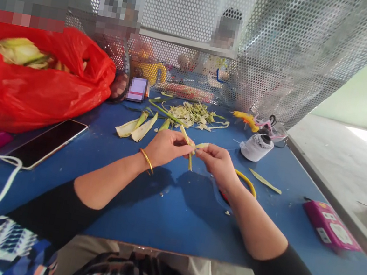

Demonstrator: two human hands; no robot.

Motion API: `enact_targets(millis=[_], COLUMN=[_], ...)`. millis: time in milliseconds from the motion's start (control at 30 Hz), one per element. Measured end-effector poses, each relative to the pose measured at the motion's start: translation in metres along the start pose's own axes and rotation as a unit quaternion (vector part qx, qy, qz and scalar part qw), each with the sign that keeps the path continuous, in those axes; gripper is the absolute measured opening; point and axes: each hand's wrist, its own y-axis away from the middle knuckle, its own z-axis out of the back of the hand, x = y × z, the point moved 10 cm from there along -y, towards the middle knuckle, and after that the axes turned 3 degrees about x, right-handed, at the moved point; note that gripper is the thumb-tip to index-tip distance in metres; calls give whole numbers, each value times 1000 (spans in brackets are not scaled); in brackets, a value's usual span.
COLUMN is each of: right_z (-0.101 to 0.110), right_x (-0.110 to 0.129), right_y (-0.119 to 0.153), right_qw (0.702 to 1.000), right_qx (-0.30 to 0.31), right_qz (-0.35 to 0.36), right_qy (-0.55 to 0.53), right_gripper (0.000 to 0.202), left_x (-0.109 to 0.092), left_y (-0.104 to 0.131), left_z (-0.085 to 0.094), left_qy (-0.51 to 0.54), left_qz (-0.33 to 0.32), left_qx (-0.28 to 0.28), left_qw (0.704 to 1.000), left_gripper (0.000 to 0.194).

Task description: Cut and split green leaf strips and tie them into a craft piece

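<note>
My left hand (pixel 170 148) pinches a thin pale-green stalk (pixel 190 162), which slants down between my fingers. Close beside it, my right hand (pixel 217 160) is closed on a pale leaf strip (pixel 202 145) that meets the stalk; the fingertips of both hands almost touch. Beyond them lies a heap of cut leaf pieces (pixel 193 113). Several larger husk leaves (pixel 142 128) rest to the left of the heap. Under my right forearm is a yellow curved handle (pixel 247 182), mostly hidden, perhaps of scissors. A single leaf strip (pixel 265 181) lies to its right.
A red plastic bag (pixel 34 97) of husks fills the left, with a phone (pixel 49 144) in front. A thread spool (pixel 256 146) and a yellow glue gun (pixel 246 119) stand back right. A magenta box (pixel 330 226) sits right. A perforated metal screen (pixel 197 21) closes the back.
</note>
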Motion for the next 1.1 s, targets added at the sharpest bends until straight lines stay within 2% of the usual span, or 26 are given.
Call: enact_targets(millis=[100,167,267,333,433,633,733,833,900,1000,1100], right_z=[-5,-6,-9,-14,-13,0,0,-8,-14,-20,-23], right_x=[5,17,38,44,41,33,17,-5,-19,-32,-31], right_y=[5,10,20,23,22,17,8,-1,-4,-3,-3], right_qw=[999,995,979,970,965,965,979,992,994,990,985], right_qx=[-13,-29,-33,-18,-21,-81,-58,8,48,89,110], right_qz=[22,68,145,170,167,159,109,40,-6,-49,-36], right_qy=[24,70,140,173,202,193,163,119,93,98,128], right_gripper=[30,29,25,23,22,17,13,11,10,8,7], left_x=[0,-2,-8,-14,-21,-28,-26,-17,-12,-5,8], left_y=[2,5,8,10,14,20,23,27,29,27,17], left_z=[12,14,9,2,-6,-30,-46,-60,-65,-59,-44], left_qy=[-64,-125,-210,-264,-375,-577,-613,-622,-609,-556,-470], left_qz=[-7,-13,-39,-67,-105,-159,-147,-101,-73,-32,13], left_qx=[-78,-102,-99,-85,-73,-32,22,91,126,150,174], left_qw=[995,987,972,958,918,800,776,771,780,817,865], left_gripper=[12,11,12,15,18,24,27,27,23,25,25])
